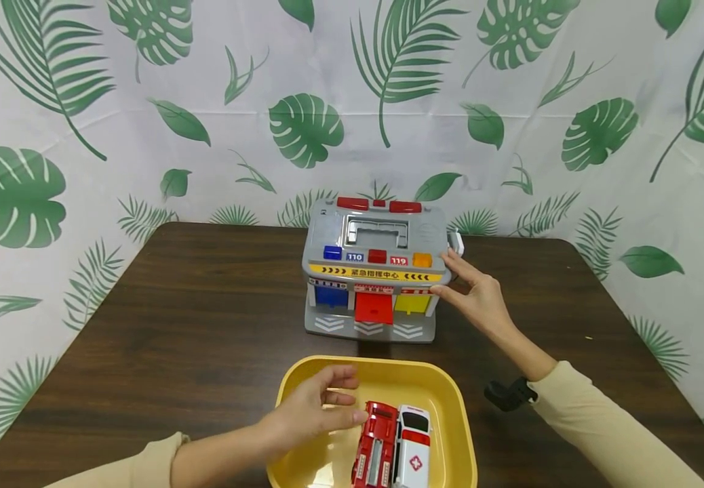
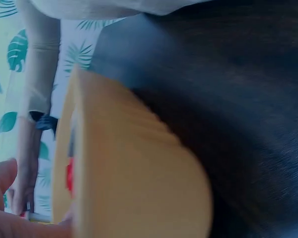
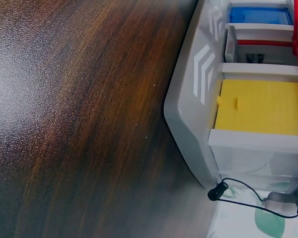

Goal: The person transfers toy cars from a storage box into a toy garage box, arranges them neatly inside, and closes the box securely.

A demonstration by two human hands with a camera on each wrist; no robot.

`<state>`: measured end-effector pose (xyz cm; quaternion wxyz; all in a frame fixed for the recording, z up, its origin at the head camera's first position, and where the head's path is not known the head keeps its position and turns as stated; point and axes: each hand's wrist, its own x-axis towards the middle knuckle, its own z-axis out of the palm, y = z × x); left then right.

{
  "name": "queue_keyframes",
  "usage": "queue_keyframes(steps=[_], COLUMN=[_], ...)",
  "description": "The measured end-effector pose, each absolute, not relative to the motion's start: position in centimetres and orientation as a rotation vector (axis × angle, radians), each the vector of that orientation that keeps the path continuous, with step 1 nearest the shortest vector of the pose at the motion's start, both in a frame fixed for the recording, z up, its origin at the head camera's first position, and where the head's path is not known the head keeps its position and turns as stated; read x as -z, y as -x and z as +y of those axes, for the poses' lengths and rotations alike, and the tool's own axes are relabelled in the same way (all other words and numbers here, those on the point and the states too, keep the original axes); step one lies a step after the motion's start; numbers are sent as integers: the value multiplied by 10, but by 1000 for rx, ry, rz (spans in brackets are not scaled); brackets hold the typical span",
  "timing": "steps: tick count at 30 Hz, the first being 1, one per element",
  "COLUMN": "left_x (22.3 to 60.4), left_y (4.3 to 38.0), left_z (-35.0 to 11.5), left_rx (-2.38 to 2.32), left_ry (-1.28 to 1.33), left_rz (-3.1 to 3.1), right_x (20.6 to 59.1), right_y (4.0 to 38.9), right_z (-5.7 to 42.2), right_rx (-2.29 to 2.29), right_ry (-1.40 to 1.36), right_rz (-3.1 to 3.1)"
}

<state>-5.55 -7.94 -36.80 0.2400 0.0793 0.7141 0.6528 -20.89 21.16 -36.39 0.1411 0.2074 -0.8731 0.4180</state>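
Note:
A grey toy garage (image 1: pixel 376 271) stands on the table, with blue, red and yellow doors. Its red door (image 1: pixel 374 308) is swung up and out; the yellow door (image 3: pixel 263 106) and blue door (image 3: pixel 260 15) are down. My right hand (image 1: pixel 480 298) grips the roof's right front corner between thumb and fingers. Over the yellow bin (image 1: pixel 382 360) hovers my left hand (image 1: pixel 312 407), its fingers loosely bent with nothing held. Its thumb is close to a red toy fire truck (image 1: pixel 379 430), though contact cannot be made out. Beside that truck lies a white toy ambulance (image 1: pixel 414 444).
A black cord with a small black end piece (image 3: pixel 217 191) hangs at the garage's right side. Dark wooden table (image 1: pixel 205 325) surrounds garage and bin. Behind it hangs a leaf-patterned cloth (image 1: pixel 236 122). The bin's wall fills much of the left wrist view.

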Motion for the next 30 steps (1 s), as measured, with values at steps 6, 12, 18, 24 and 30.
queue_keyframes(steps=[6,12,18,24,30], left_x=[383,391,392,392,392], left_y=[49,46,48,49,50], left_z=[-76,-73,-71,-68,-65], left_rx=[-1632,-1563,-1479,-1440,-1358], left_ry=[-171,-228,-313,-354,-404], left_rz=[1959,1961,2026,2045,2123], right_x=[365,365,366,365,364], right_y=[211,210,210,209,208], right_z=[212,212,212,212,212], right_rx=[-1197,-1199,-1203,-1193,-1217], right_ry=[-594,-595,-596,-613,-612], right_rz=[-2529,-2526,-2520,-2501,-2498])
